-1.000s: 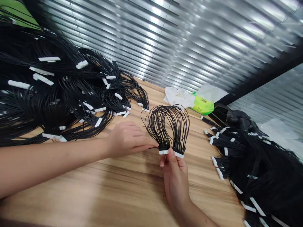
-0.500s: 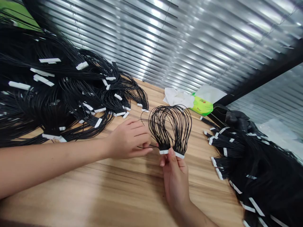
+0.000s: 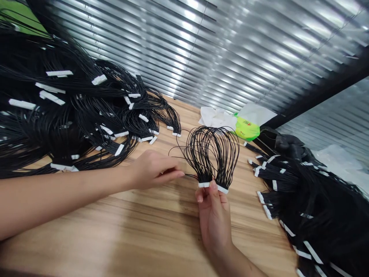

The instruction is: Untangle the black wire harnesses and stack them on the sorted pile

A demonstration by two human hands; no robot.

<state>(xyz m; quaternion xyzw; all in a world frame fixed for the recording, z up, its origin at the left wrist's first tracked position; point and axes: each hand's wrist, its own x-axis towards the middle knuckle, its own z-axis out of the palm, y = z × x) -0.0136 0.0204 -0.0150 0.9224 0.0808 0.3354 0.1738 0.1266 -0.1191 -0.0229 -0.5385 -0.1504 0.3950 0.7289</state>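
Note:
A wire harness (image 3: pixel 229 157) of many thin black wires arches up in a loop between two white connectors (image 3: pixel 222 189). My right hand (image 3: pixel 215 223) grips it from below, thumb pressed over the inner ends of the connectors. To its left, my left hand (image 3: pixel 155 168) is closed in a pinch on a loose black wire (image 3: pixel 190 176), which runs from the fingertips to the left connector. A few stray wires stick out at the loop's left side. The wire's end inside my left fingers is hidden.
Heaped black harnesses (image 3: pixel 86 104) with white connectors cover the left of the wooden table (image 3: pixel 161 234). Another pile (image 3: pixel 325 204) lies at right. Behind are crumpled white tissue (image 3: pixel 216 117), a green packet (image 3: pixel 247 129) and metallic blinds (image 3: pixel 161 42).
The harness and my right hand have shifted slightly right. My left hand has turned, its fingers now drawn together in a pinch, and several stray wires at the loop's left have moved.

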